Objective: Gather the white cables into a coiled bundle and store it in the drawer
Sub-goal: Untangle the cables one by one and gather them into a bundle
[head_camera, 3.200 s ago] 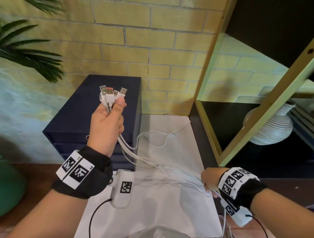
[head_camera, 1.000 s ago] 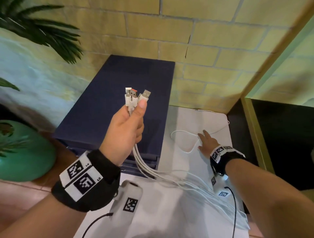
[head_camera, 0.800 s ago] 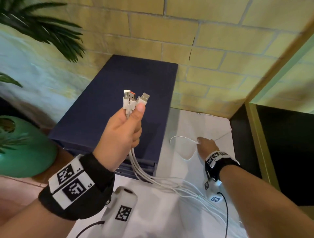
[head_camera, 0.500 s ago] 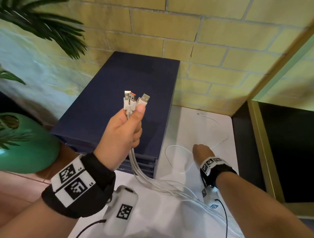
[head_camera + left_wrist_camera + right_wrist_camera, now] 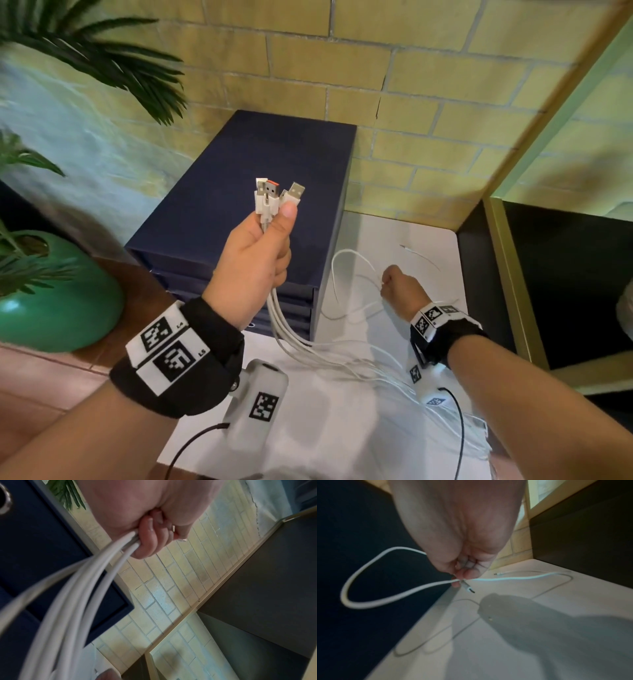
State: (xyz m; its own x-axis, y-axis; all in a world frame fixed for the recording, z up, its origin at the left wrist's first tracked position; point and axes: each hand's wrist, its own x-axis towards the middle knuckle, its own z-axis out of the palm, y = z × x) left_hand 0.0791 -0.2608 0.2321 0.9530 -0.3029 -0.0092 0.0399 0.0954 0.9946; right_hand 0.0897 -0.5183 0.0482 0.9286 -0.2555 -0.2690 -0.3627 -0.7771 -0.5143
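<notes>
Your left hand [image 5: 255, 260] grips the white cables [image 5: 291, 329] just below their USB plugs [image 5: 274, 197], fingers curled tight round them. Your right hand [image 5: 400, 291], at 3 o'clock from it, pinches a loose loop and a far-end connector above the white tabletop [image 5: 342, 428]. These cables should be light, limp and slippery, so take them near the plugs. The navy drawer unit [image 5: 260, 192] stands at 12 o'clock against the brick wall [image 5: 342, 68].

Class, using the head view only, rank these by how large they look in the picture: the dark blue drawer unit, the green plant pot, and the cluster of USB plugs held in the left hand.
1. Dark blue drawer unit, largest.
2. Green plant pot; cut off at the left edge, so only its visible part counts.
3. USB plugs above the left hand, smallest, despite being nearest the camera.
</notes>
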